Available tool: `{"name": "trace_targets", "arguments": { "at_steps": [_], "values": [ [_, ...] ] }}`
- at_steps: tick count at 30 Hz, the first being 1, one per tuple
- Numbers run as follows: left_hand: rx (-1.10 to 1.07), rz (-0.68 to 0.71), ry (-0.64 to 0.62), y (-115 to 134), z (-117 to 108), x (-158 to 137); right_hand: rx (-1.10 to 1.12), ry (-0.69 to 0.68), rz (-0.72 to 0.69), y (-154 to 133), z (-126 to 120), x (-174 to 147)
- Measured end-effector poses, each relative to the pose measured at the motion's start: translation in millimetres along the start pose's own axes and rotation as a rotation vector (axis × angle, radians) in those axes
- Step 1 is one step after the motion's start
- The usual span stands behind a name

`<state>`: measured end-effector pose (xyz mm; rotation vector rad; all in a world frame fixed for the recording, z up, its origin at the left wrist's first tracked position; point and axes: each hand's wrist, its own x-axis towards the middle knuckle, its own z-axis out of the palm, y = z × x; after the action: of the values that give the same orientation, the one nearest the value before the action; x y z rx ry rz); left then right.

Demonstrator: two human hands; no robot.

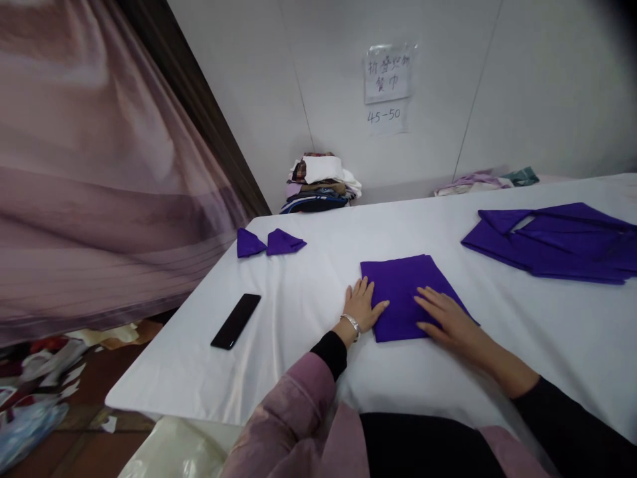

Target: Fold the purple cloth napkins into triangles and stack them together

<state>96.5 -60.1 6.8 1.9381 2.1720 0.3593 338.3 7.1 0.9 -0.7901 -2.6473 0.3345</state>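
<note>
A purple cloth napkin (398, 285), folded into a rough square, lies flat on the white-covered table (308, 292) in front of me. My left hand (361, 307) rests at its left edge with the fingers spread, partly on the cloth and partly on the table. Over the right part of the same napkin lies my right hand (445, 318), fingers stretched out flat on the fabric. Neither hand grips anything. The near right corner of the napkin is hidden under my right hand and wrist.
Two small folded purple napkins (284, 241) sit at the far left. A black phone (236, 321) lies left of my hands. More purple cloths (567, 245) are spread at the right. Behind the table are a clothes stack (321, 182) and a wall with a handwritten sign (388, 83).
</note>
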Motion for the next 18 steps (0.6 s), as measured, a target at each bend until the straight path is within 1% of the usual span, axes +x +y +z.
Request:
{"name": "trace_targets", "arguments": {
  "at_steps": [3, 5, 7, 10, 12, 15, 18],
  "values": [
    [0.003, 0.009, 0.047, 2.4, -8.1, 11.9, -0.012, -0.142, -0.082, -15.8, 15.8, 0.1],
    [0.035, 0.048, 0.068, 2.0, -11.3, 23.4, -0.048, -0.163, -0.099, -18.3, 23.2, -2.6],
    [0.061, 0.046, 0.037, -0.7, -10.6, 33.6, -0.076, -0.152, -0.108, -16.4, 26.8, -5.4],
    [0.082, 0.012, -0.024, -6.4, -3.4, 41.5, -0.087, -0.141, -0.116, -14.5, 25.6, -6.4],
    [0.089, 0.017, -0.022, -9.8, 1.9, 42.4, -0.079, -0.137, -0.11, -19.7, 22.0, -3.4],
    [0.089, 0.031, -0.003, -13.5, 4.5, 43.5, -0.052, -0.14, -0.137, -39.6, 16.5, 6.3],
    [0.047, 0.022, -0.013, -14.1, -2.1, 45.4, -0.008, -0.207, -0.207, -62.8, 15.8, 17.1]
  ]
}}
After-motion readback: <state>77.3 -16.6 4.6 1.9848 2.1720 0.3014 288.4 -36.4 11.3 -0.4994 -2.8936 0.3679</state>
